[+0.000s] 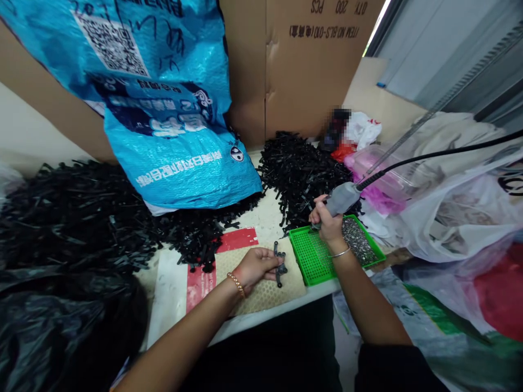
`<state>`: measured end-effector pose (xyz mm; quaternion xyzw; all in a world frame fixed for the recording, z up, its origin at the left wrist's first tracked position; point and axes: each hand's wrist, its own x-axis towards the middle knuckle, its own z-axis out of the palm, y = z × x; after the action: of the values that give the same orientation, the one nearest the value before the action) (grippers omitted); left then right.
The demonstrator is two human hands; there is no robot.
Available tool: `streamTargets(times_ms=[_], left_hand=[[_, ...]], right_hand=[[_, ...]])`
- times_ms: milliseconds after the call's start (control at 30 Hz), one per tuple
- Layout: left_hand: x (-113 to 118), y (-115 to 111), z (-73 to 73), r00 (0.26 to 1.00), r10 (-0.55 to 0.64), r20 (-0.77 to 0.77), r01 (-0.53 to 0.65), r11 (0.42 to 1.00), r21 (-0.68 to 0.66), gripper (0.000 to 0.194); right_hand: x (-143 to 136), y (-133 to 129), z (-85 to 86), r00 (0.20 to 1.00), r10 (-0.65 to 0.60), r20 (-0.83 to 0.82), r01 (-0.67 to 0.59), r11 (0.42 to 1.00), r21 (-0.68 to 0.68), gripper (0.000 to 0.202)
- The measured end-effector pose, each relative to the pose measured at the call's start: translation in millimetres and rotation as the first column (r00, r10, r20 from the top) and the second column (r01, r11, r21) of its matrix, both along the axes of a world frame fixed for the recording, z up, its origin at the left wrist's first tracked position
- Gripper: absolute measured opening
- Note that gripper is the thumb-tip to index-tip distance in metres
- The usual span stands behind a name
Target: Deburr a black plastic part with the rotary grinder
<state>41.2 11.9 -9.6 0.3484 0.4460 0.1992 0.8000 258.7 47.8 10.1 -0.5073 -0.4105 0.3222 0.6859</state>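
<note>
Between the thumb and fingers of my left hand [258, 270] is a small black plastic part [280, 265] with several arms and round ends. That hand is just over a beige honeycomb-textured mat [261, 298]. My right hand [328, 222] is wrapped round a grey electric screwdriver [343, 198], its cable running up to the right. The tool's tip is hidden or too small to make out. Beneath this hand lies a green basket tray [314, 277], with many small metal screws [359, 242] heaped in its right part.
Piles of black plastic parts [73, 212] cover the table's left and another heap [304, 169] lies at the back. A blue woven sack [183, 158] stands among them before a cardboard box [302, 71]. Plastic bags [461, 207] crowd the right; a black bag [69, 326] sits front left.
</note>
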Motion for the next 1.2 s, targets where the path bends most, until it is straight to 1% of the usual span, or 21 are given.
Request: streamTargets(times_ms=[167, 367, 600, 900, 1200], left_hand=[[-0.8, -0.1, -2.2, 1.0, 0.002, 0.003, -0.002, 1.0, 0.009, 0.042], [0.2, -0.8, -0.7, 1.0, 0.006, -0.004, -0.006, 1.0, -0.001, 0.041], [0.0, -0.9, -2.0, 1.0, 0.015, 0.003, -0.015, 1.0, -0.001, 0.04], [0.5, -0.4, -4.7, 1.0, 0.011, 0.003, -0.011, 1.0, -0.007, 0.051], [0.1, -0.2, -5.4, 1.0, 0.01, -0.004, -0.01, 1.0, -0.009, 0.053]], right_hand=[[1.1, -0.3, -3.1, 1.0, 0.009, -0.01, -0.009, 1.0, 0.014, 0.031], [1.2, 0.7, -4.5, 1.0, 0.005, 0.004, -0.005, 1.0, 0.003, 0.029], [2.1, 1.5, -8.6, 0.999, 0.041, -0.023, -0.04, 0.998, 0.053, 0.024], [6.1, 3.3, -13.5, 0.999, 0.037, 0.025, -0.039, 0.996, 0.078, 0.021], [5.7, 3.3, -12.6, 0.999, 0.041, 0.021, -0.043, 0.996, 0.076, 0.022]])
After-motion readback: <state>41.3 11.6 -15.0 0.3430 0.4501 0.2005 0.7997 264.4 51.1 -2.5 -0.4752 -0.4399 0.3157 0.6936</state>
